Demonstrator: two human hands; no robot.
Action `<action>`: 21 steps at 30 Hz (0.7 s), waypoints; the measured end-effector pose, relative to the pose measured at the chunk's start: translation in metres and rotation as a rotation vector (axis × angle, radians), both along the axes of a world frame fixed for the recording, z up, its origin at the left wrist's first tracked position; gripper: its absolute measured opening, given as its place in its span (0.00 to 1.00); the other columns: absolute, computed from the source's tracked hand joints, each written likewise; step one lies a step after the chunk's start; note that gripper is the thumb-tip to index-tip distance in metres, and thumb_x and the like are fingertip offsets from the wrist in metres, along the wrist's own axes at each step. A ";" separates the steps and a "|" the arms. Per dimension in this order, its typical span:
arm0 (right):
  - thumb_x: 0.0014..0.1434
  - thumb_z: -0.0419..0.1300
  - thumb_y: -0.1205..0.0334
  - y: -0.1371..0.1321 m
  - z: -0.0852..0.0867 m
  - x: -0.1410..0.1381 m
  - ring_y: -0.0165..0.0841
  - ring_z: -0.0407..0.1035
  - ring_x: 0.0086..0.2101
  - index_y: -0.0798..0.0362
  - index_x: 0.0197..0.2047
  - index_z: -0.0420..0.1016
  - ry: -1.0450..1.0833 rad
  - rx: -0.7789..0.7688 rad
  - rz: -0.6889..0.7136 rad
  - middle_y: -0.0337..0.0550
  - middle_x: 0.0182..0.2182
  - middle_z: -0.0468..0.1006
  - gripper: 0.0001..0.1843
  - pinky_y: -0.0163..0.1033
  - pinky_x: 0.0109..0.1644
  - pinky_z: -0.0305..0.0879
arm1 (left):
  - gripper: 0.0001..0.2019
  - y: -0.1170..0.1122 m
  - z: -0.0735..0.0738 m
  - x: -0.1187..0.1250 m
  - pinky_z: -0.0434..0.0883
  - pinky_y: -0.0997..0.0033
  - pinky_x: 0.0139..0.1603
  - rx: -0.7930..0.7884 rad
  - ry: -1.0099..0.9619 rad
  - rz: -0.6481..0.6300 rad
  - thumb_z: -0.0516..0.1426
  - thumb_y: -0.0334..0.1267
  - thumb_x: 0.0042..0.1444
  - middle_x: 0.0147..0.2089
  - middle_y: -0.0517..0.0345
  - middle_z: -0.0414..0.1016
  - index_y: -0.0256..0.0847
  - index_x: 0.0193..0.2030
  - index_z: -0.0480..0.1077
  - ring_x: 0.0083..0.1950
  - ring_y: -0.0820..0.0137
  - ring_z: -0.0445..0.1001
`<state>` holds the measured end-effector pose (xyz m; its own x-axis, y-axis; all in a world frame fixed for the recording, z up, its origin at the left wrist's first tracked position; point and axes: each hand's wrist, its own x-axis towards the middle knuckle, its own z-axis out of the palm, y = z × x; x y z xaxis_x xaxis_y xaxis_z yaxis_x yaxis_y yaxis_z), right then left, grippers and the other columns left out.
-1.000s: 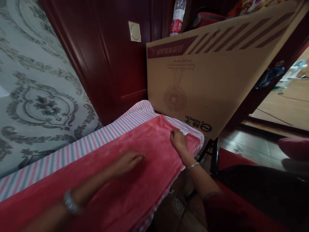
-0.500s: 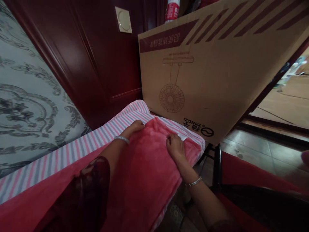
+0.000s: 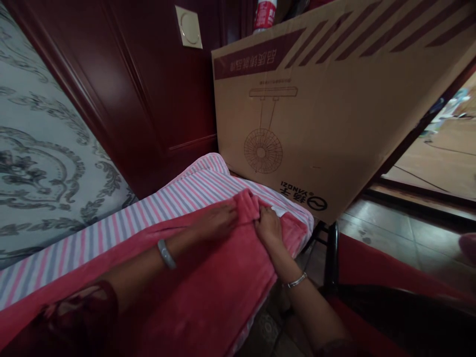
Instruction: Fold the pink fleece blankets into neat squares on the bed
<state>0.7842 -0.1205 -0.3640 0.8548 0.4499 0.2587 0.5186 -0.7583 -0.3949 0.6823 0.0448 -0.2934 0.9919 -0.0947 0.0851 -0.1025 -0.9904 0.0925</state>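
Observation:
A pink fleece blanket (image 3: 208,292) lies over a pink, grey and white striped sheet (image 3: 111,233) on a narrow bed. My left hand (image 3: 217,221) has its fingers closed on the blanket's far edge, which is bunched up into a fold (image 3: 247,204). My right hand (image 3: 268,227) is right beside it, fingers curled on the same bunched edge. A small white tag (image 3: 279,211) shows by the right fingers. Each wrist wears a bracelet.
A big cardboard fan box (image 3: 334,104) leans at the end of the bed. Dark red wood panelling (image 3: 148,89) stands behind, patterned grey wallpaper (image 3: 40,163) at left. A dark chair frame (image 3: 331,253) and red seat sit at right, by an open doorway (image 3: 442,153).
My left hand went out to the blanket's far corner, then pulled back toward the right hand, bunching the edge. More striped sheet now shows beyond the blanket. The right hand barely moved.

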 end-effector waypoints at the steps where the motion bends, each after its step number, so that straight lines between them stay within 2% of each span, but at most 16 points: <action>1: 0.62 0.54 0.70 0.000 0.001 0.000 0.43 0.72 0.49 0.55 0.54 0.76 0.001 -0.010 -0.005 0.55 0.50 0.79 0.19 0.41 0.52 0.63 | 0.07 -0.002 -0.001 -0.002 0.68 0.69 0.52 0.004 0.037 -0.015 0.54 0.37 0.63 0.44 0.54 0.76 0.41 0.38 0.72 0.46 0.66 0.73; 3: 0.61 0.55 0.70 0.000 0.002 -0.001 0.44 0.72 0.49 0.54 0.55 0.76 0.009 -0.027 -0.014 0.54 0.51 0.78 0.20 0.41 0.52 0.64 | 0.09 0.001 0.001 0.003 0.69 0.68 0.50 -0.004 0.069 0.073 0.51 0.36 0.65 0.43 0.53 0.76 0.41 0.39 0.73 0.45 0.65 0.74; 5: 0.61 0.55 0.69 0.000 0.002 -0.002 0.45 0.71 0.51 0.55 0.57 0.75 0.013 -0.032 -0.014 0.55 0.52 0.78 0.21 0.42 0.53 0.64 | 0.11 0.009 0.004 0.013 0.70 0.66 0.49 -0.006 0.028 0.189 0.49 0.35 0.65 0.46 0.49 0.75 0.39 0.45 0.73 0.47 0.63 0.75; 6: 0.61 0.56 0.68 0.000 0.003 -0.002 0.46 0.71 0.51 0.56 0.58 0.74 0.011 -0.029 -0.014 0.56 0.52 0.78 0.22 0.43 0.54 0.65 | 0.11 0.012 0.005 0.018 0.70 0.65 0.49 -0.004 0.013 0.209 0.51 0.35 0.64 0.49 0.48 0.74 0.39 0.47 0.73 0.48 0.62 0.75; 9: 0.60 0.55 0.69 0.000 0.003 -0.002 0.46 0.71 0.51 0.55 0.58 0.75 0.006 -0.021 -0.018 0.56 0.52 0.78 0.23 0.43 0.54 0.65 | 0.12 0.013 0.000 0.029 0.70 0.66 0.52 -0.019 0.051 0.163 0.59 0.39 0.60 0.51 0.49 0.75 0.41 0.50 0.73 0.52 0.60 0.75; 11: 0.61 0.54 0.70 0.000 0.004 -0.002 0.45 0.71 0.51 0.55 0.56 0.75 0.010 -0.020 -0.012 0.55 0.52 0.78 0.21 0.43 0.54 0.65 | 0.11 0.006 -0.009 0.031 0.69 0.66 0.54 -0.044 0.078 0.136 0.59 0.41 0.61 0.49 0.49 0.77 0.41 0.49 0.74 0.52 0.60 0.76; 14: 0.63 0.53 0.70 0.000 0.004 -0.001 0.45 0.71 0.51 0.56 0.54 0.76 0.018 -0.015 0.002 0.55 0.51 0.78 0.19 0.43 0.55 0.64 | 0.08 -0.001 -0.016 0.035 0.68 0.65 0.56 -0.070 0.064 0.189 0.57 0.39 0.63 0.47 0.46 0.79 0.38 0.44 0.75 0.52 0.58 0.77; 17: 0.65 0.52 0.68 0.000 0.003 0.000 0.43 0.71 0.50 0.55 0.52 0.76 0.016 0.003 -0.007 0.54 0.49 0.78 0.16 0.42 0.54 0.64 | 0.10 0.014 -0.002 0.045 0.68 0.65 0.54 -0.089 0.010 0.313 0.53 0.36 0.64 0.47 0.45 0.80 0.36 0.42 0.76 0.52 0.57 0.77; 20: 0.67 0.52 0.66 0.001 -0.001 0.001 0.42 0.71 0.49 0.54 0.50 0.77 0.012 0.042 0.002 0.52 0.48 0.79 0.14 0.41 0.53 0.64 | 0.19 0.050 0.024 0.061 0.68 0.65 0.54 -0.120 -0.087 0.472 0.43 0.33 0.68 0.55 0.43 0.79 0.34 0.52 0.74 0.56 0.58 0.75; 21: 0.67 0.52 0.66 0.001 -0.002 0.002 0.41 0.71 0.48 0.54 0.50 0.77 0.013 0.055 0.005 0.51 0.48 0.79 0.14 0.41 0.53 0.63 | 0.20 0.062 0.030 0.067 0.67 0.66 0.55 -0.133 -0.101 0.503 0.43 0.33 0.68 0.56 0.43 0.78 0.34 0.54 0.74 0.57 0.57 0.75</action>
<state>0.7859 -0.1195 -0.3661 0.8562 0.4393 0.2717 0.5165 -0.7330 -0.4425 0.7496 0.1064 -0.2630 0.8980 0.4092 0.1619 0.3677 -0.8997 0.2351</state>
